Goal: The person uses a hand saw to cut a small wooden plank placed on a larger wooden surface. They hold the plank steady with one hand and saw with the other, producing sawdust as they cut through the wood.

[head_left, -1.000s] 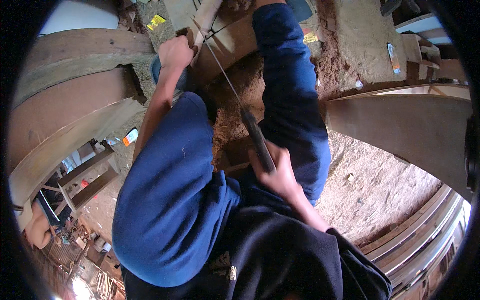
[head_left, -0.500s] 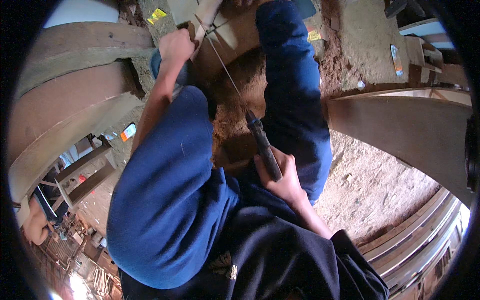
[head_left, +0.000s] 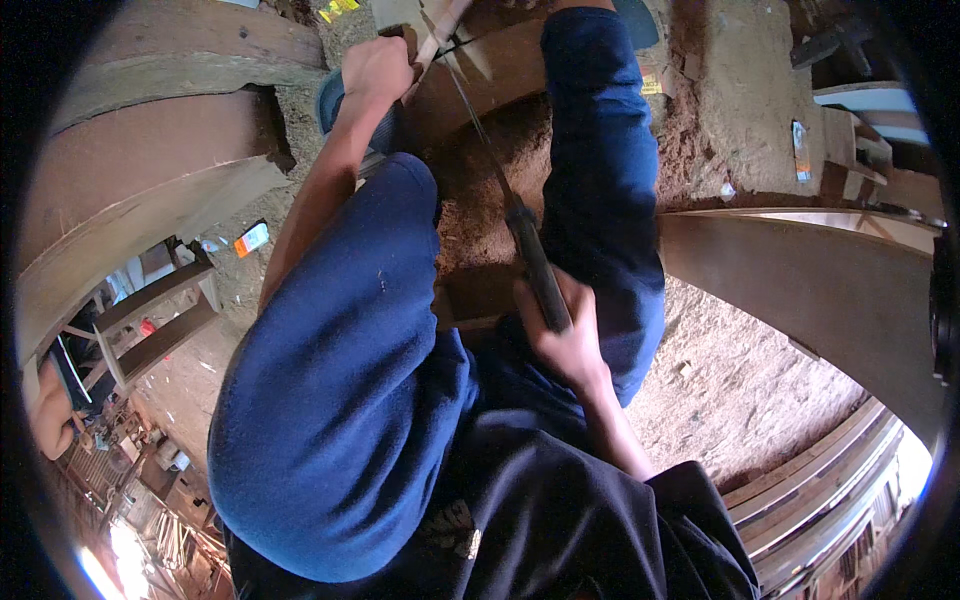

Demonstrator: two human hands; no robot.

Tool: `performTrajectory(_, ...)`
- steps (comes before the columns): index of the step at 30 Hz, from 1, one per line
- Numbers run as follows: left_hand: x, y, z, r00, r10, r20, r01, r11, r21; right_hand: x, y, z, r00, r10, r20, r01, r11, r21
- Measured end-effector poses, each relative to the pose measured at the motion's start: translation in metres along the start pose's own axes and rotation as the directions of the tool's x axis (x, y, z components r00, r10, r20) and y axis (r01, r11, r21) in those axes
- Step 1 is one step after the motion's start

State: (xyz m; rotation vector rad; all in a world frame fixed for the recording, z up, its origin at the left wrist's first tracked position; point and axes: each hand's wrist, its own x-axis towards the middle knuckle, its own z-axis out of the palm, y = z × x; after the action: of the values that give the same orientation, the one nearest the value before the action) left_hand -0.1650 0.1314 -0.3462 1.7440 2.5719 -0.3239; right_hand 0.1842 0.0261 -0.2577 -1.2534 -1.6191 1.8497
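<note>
My right hand is wrapped round the long dark handle of a handsaw, between my knees. Its thin blade, seen edge-on, points away toward a narrow pale strip of wood near the top. My left hand is closed at the left side of that strip and seems to press or grip it; its fingertips are hidden. Beneath the strip lies a brown wooden board, with its far part cut off by the picture's edge.
Large curved-looking wooden panels stand at left, and another panel at right. Stacked planks lie at lower right. A small wooden frame and another person are at far left. Yellow and orange-white scraps litter the dusty ground.
My right hand and the handsaw have moved slightly away from me, toward the strip. The whole view has shifted a little. My left hand keeps its place at the wood.
</note>
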Motion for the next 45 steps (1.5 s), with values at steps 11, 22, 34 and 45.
performTrajectory(11,-0.01,0.006,-0.014,0.999,0.028,0.016,-0.028,0.999,-0.043,-0.02,-0.006,-0.011,0.999,0.016,0.043,-0.011,0.994,-0.108)
performTrajectory(22,-0.005,0.005,-0.007,0.997,0.061,-0.053,-0.066,0.993,-0.097,-0.012,-0.005,-0.007,0.996,0.084,0.032,-0.08,0.992,-0.094)
performTrajectory(34,-0.004,0.002,-0.002,0.999,0.028,-0.04,-0.032,0.994,-0.1,-0.008,-0.008,-0.009,0.996,0.086,0.024,-0.083,0.992,-0.094)
performTrajectory(45,-0.006,0.003,-0.005,0.999,0.032,-0.002,-0.032,0.996,-0.089,-0.009,0.001,0.002,0.999,-0.032,0.022,0.034,0.994,-0.1)
